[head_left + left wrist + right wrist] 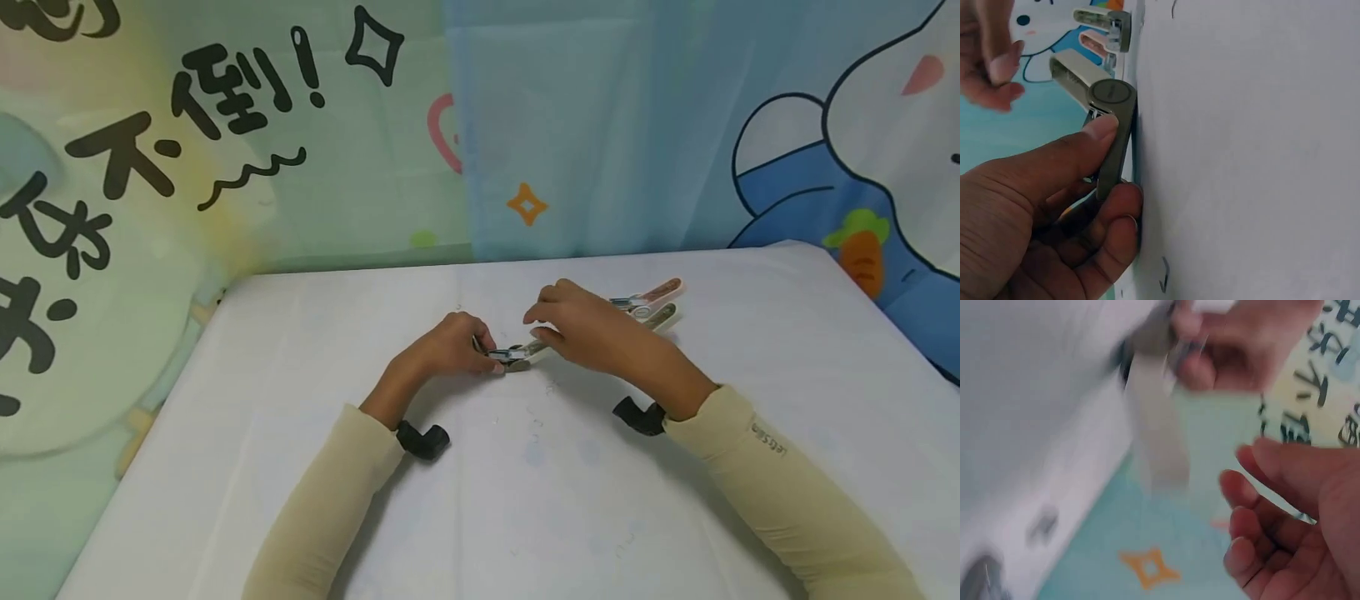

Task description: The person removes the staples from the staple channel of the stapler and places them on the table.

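My left hand (450,346) pinches a small folding tool (1112,94) between thumb and fingers, low over the table. It has a dark grey body, a round pivot, some bright metal and a cream arm swung out at an angle. The exact kind of tool cannot be made out. My right hand (585,325) hovers just right of it. In the right wrist view, the right fingers (1244,528) are loosely bent with nothing between them. The cream arm (1160,431) appears blurred there, apart from those fingers.
Two similar tools, one with a pink arm (663,292) and one with a cream arm (663,317), lie behind my right hand. A white cloth covers the table (480,500). Behind its back edge hangs a printed curtain (600,125).
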{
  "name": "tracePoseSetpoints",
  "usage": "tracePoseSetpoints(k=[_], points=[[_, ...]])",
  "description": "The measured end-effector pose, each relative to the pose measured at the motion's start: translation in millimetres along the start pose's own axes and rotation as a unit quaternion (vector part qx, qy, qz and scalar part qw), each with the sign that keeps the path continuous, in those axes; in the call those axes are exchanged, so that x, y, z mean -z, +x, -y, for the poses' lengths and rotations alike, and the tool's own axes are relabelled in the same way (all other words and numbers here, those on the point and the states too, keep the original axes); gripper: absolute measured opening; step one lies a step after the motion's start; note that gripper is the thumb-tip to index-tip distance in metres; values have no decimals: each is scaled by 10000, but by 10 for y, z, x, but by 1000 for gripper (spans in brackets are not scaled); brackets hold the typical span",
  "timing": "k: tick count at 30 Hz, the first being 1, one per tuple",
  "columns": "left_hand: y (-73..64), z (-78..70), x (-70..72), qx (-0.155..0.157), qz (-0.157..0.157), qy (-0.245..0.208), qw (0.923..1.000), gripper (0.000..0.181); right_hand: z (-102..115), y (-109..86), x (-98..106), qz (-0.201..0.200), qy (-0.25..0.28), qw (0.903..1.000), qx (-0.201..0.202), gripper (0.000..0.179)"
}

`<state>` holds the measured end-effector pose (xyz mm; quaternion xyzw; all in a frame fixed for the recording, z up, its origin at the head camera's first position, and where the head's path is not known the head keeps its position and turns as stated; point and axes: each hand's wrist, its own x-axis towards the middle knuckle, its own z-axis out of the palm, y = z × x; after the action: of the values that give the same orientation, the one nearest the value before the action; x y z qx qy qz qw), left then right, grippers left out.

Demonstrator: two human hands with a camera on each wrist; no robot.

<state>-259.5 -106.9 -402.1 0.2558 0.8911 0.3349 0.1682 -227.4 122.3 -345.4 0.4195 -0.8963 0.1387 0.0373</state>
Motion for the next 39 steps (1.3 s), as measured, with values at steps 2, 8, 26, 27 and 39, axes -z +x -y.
tracePoseSetpoints(k=[2, 8, 26, 27, 39], points=[[-20, 14, 3, 50, -21, -81, 10000, 18, 56, 68, -97, -82, 182, 9993, 309, 12], [-63, 11, -20, 69, -10, -358, 9993, 19, 110, 188, -342, 545, 184, 9982, 154, 11], [-75, -39, -17, 8, -35, -228, 9997, 18, 85, 240, -324, 906, 1836, 9687, -1404, 16], [-76, -40, -14, 14, -37, -230, 9997, 18, 93, 247, -323, 882, 1881, 9666, -1502, 16], [-70, -26, -21, -37, 27, -161, 9999, 13, 152, 314, -405, 336, 1578, 9749, -1536, 7]])
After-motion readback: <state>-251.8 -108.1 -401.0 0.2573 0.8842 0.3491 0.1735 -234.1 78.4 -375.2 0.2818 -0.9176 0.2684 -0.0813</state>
